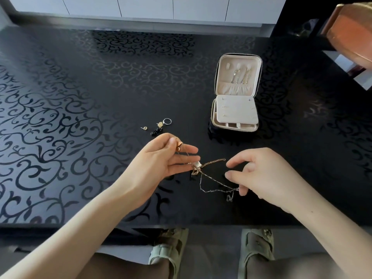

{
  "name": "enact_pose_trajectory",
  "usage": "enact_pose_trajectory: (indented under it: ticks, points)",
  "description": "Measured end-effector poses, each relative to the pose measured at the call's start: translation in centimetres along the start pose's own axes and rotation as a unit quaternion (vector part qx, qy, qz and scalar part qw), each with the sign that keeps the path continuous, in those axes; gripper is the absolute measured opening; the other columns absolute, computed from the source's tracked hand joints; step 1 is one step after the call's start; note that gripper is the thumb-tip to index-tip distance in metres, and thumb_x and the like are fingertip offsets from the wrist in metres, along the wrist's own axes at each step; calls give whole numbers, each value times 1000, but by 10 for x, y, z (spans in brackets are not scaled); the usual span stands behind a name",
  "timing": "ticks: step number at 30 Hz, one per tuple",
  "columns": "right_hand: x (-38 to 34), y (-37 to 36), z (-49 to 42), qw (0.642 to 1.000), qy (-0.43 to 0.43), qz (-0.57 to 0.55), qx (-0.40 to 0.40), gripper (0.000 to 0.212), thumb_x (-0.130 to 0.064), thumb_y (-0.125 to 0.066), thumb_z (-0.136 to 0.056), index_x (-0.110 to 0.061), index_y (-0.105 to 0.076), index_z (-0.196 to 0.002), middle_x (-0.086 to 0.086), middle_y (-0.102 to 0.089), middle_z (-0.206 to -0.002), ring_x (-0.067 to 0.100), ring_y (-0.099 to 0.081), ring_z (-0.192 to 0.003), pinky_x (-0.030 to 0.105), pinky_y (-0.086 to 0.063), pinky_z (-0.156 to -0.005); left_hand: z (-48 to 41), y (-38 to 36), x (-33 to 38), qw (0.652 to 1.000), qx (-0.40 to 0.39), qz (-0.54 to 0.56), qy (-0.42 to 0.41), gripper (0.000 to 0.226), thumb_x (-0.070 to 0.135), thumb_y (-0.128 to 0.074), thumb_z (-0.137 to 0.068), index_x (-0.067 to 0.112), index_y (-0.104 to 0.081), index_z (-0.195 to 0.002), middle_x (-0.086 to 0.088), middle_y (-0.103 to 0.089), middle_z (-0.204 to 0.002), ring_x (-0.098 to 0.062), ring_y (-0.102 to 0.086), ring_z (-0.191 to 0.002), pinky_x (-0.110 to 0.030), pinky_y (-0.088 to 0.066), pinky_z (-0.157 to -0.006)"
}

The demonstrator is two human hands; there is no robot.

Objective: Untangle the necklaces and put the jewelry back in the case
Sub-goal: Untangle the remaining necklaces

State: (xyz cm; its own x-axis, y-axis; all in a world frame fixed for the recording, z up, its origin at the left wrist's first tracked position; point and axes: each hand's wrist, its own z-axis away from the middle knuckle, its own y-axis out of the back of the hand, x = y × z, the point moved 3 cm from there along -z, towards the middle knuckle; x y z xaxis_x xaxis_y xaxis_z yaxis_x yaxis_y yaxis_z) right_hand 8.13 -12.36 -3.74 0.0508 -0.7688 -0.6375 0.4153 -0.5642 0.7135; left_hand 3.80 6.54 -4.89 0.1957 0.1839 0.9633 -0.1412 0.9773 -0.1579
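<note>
Holding tangled necklaces (209, 176) just above the black patterned table (70, 117), near its front edge, about mid-width. Left hand (163, 160) pinching a gold pendant piece (179, 146) between thumb and forefinger, other fingers spread out loose. Right hand (261, 176) nipping the silver chain (219, 188) at its low end near a small clasp, fingers curled, not a full fist. Knot w/ a pale square pendant (196, 164) hanging between both hands, gold chain end (216, 161) sticking out to the right.

Jewelry case (236, 93) standing open toward the right side of the table, well apart from the hands; lid w/ some chains already hung, pouch below, earring panel over the lower tray. Loose pieces near mid-table, just beyond the left hand: silver ring (167, 121), small gold earring (144, 128), black beaded piece (156, 132) w/ a gold tag.

Risks, as judgement: pulling both ends apart probably tightens the knot (thin links may also kink). Front edge very close, so a dropped chain could slide off to the floor. Plenty of bare table to left and behind for laying chains out flat; clear path to the case too.
</note>
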Motion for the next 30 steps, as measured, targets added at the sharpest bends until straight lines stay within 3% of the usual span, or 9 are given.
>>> enact_pose_trajectory:
  ticks: [2, 3, 6, 9, 12, 16, 22, 27, 30]
  points:
    - [4, 0, -3, 1000, 3, 18, 8, 10, -30, -70, -80, -33, -64, -88, -6, -67, -53, -6, -55, -48, 18, -36, -54, 5, 6, -1, 989, -31, -139, -44, 29, 11, -35, -100, -5, -54, -85, -9, -69, -102, -18, -68, -94, -29, -54, -86]
    - [5, 0, -3, 1000, 7, 25, 12, 10, -29, -71, -79, -32, -65, -86, -6, -67, -53, -6, -55, -48, 18, -36, -54, 7, 9, -1, 967, -46, -236, -81, 28, 13, -38, -100, -1, -58, -85, -2, -69, -99, -11, -65, -91, -22, -51, -85]
    - [9, 1, -5, 999, 13, 31, 18, 10, -25, -74, -76, -29, -66, -81, -6, -66, -56, -2, -56, -50, 19, -37, -56, 15, 15, -3, 850, -76, -479, -208, 29, 29, -38, -92, 20, -58, -73, 10, -62, -88, -8, -52, -85, -10, -38, -78]
    - [10, 1, -3, 999, 20, 44, 22, 10, -22, -75, -74, -28, -68, -78, -6, -64, -62, 4, -57, -58, 21, -41, -58, 19, 17, -9, 764, -83, -581, -267, 29, 29, -37, -89, 22, -58, -70, 13, -56, -83, -8, -42, -78, -7, -30, -77]
    - [7, -2, 1, 994, 45, 91, 46, 7, -24, -72, -76, -28, -67, -76, -8, -62, -67, 5, -55, -64, 20, -41, -59, 20, 17, -12, 724, -73, -624, -286, 28, 29, -39, -87, 23, -62, -72, 10, -56, -81, -15, -47, -74, -18, -37, -75]
    - [-7, -10, 5, 977, 134, 138, 92, 7, -28, -66, -82, -30, -67, -75, -8, -58, -80, 5, -50, -68, 17, -38, -60, 20, 18, -9, 699, -55, -656, -280, 27, 30, -40, -83, 25, -62, -70, 9, -55, -79, -19, -50, -73, -35, -46, -65]
    - [-21, -36, 3, 958, 253, 125, 54, 5, -24, -69, -81, -24, -72, -85, -5, -58, -82, 14, -48, -78, 29, -40, -69, 19, 23, -1, 672, -24, -705, -226, 19, 35, -44, -68, 31, -62, -63, 10, -53, -77, -20, -52, -72, -36, -43, -66]
    - [-21, -45, -2, 947, 279, 139, 77, 8, -17, -72, -79, -21, -70, -86, -9, -51, -76, 14, -43, -74, 31, -41, -63, 20, 15, 4, 718, -4, -670, -189, 6, 32, -58, -60, 31, -64, -63, 13, -51, -78, -19, -51, -76, -34, -34, -72]
    - [-22, -44, -4, 946, 280, 140, 80, 7, -16, -71, -80, -21, -69, -85, -7, -53, -76, 15, -44, -74, 36, -44, -63, 17, -1, -3, 743, -6, -645, -177, 21, 48, -56, -70, 31, -67, -77, 12, -50, -85, -16, -49, -85, -30, -25, -78]
